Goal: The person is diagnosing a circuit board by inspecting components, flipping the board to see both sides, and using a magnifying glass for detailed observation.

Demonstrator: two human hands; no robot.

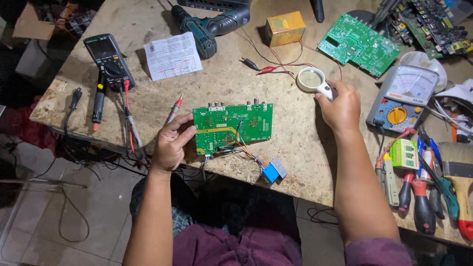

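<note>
A green circuit board (232,127) lies near the front edge of the worn wooden table (221,83). My left hand (170,143) grips the board's left edge, thumb on top. Coloured wires run from the board to a small blue module (272,171) at the table's edge. My right hand (339,107) is closed around the white handle of a round magnifying glass (312,80), which rests to the right of and a little beyond the board.
A black multimeter (107,60) with probes, a paper sheet (172,55) and a cordless drill (209,27) lie at the left and back. A yellow box (285,28), another green board (358,44), an analogue meter (404,96), screwdrivers (422,207) and a brush (459,170) fill the right.
</note>
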